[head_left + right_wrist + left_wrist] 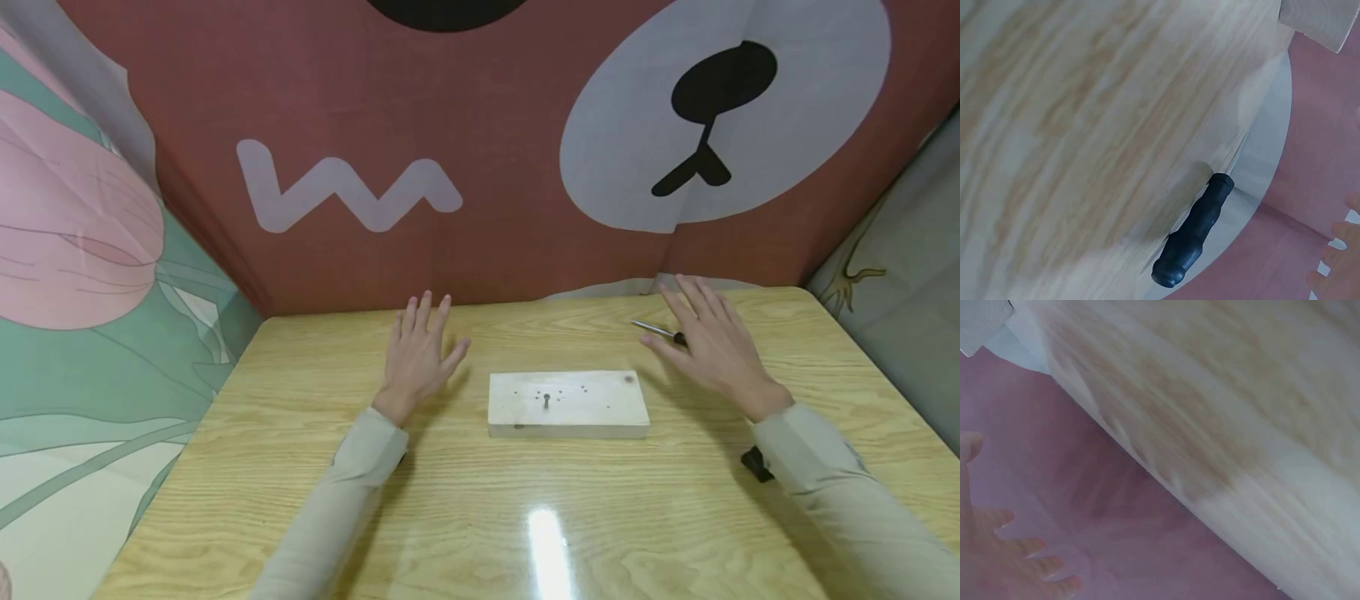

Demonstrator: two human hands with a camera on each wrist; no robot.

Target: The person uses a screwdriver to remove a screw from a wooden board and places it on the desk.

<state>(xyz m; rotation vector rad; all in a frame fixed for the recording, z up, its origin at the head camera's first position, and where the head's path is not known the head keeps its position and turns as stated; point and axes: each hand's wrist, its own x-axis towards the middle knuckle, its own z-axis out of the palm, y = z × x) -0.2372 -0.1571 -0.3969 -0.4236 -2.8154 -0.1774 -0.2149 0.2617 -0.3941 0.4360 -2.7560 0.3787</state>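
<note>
A pale wooden block lies on the table between the two hands. One screw stands upright in its top face, with several small dark holes around it. My left hand is held to the left of the block, fingers spread, holding nothing. On the other side, my right hand also has its fingers extended and holds nothing. A screwdriver lies on the table behind the right hand, which hides much of its handle in the head view. Its black handle shows fully in the right wrist view.
The light wood-grain table ends at a reddish-brown printed cloth at the back. A green and pink floral cloth hangs at the left, a grey one at the right. A small black object shows beside the right sleeve.
</note>
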